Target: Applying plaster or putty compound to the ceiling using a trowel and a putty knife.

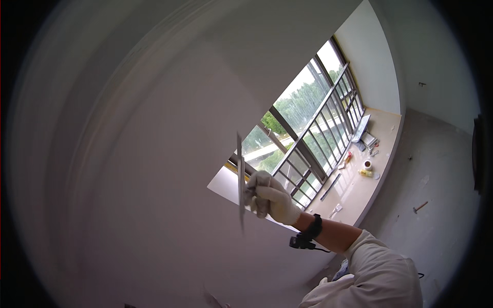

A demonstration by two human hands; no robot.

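My right hand, in a pale work glove, is closed around the grip of a plastering trowel. The thin metal blade shows nearly edge-on, upright, its lower end blurred. It stands in front of a smooth pale wall or ceiling surface; whether blade and surface touch, I cannot tell. A black strap with a small device sits on my right wrist, below a light sleeve. My left hand does not show clearly. At the lower edge a faint blade-like shape is too dim to name.
Right of my hand, a window with a metal railing rises above a wide sill. On the sill lie a paper-like sheet, a tape roll, a yellow container and a brush. A hammer rests on the grey floor.
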